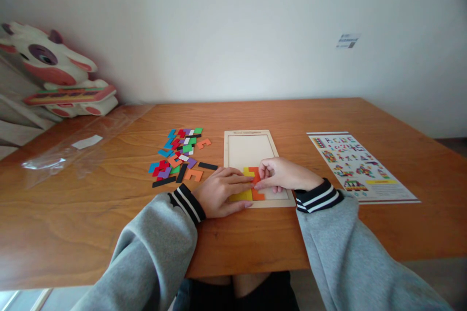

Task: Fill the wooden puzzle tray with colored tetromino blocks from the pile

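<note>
left hand: flat on the near left corner of the pale wooden puzzle tray, fingers over a yellow flat piece.
right hand: fingertips pinching an orange flat piece in the tray, touching the yellow one.
heap of coloured flat puzzle pieces: left of the tray, on the brown wooden table.
printed pattern sheet: right of the tray.
clear plastic wrapper: far left.
cow-shaped toy: by the wall.

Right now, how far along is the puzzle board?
Done: a yellow piece lies in the wooden tray. In hand: left hand and right hand press an orange piece beside it. Left: most of the tray is bare; the loose pieces remain outside.
</note>
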A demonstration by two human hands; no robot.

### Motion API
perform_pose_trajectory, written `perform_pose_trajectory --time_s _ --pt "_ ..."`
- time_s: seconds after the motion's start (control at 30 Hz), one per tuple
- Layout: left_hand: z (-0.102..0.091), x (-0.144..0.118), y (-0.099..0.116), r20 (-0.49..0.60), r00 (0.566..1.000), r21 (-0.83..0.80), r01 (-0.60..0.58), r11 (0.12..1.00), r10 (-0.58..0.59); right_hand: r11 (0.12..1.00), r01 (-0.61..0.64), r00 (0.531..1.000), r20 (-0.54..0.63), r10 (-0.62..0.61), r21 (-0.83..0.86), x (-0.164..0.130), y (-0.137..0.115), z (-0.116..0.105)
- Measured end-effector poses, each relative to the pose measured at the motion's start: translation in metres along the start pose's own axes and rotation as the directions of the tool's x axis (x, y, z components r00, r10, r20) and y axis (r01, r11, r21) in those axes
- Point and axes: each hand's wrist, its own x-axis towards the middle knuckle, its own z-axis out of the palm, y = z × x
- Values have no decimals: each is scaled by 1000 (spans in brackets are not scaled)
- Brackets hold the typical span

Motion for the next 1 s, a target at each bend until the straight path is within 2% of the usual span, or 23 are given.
perform_pose_trajectory --time_s 0.4,0.5,0.57,0.67,0.73,0.87,1.0 --pt "2 0 -1 -46 999 20 -18 1000 19 998 41 998 -50 -43 -46 -3 -2 1" --pt "0 -1 -3 -85 994 120 -54 991 65 989 113 978 -164 -128 -99 -2 -6 1" --pt "-6 -4 -8 -127 989 228 -50 972 81 963 178 928 -290 -233 -203 0 -8 1" --pt "-22 -15 -25 -209 978 367 67 928 12 894 185 805 -459 -376 -409 4 -7 -1" --pt "-32 -25 -39 -257 964 411 175 895 -71 859 159 745 -512 -428 -487 6 -6 -2" --pt "-37 -40 -65 -350 894 399 413 818 -281 839 147 712 -533 -457 -524 9 -2 -2" --pt "-23 -42 -78 -356 839 362 530 767 -412 817 170 687 -528 -499 -551 13 1 0"
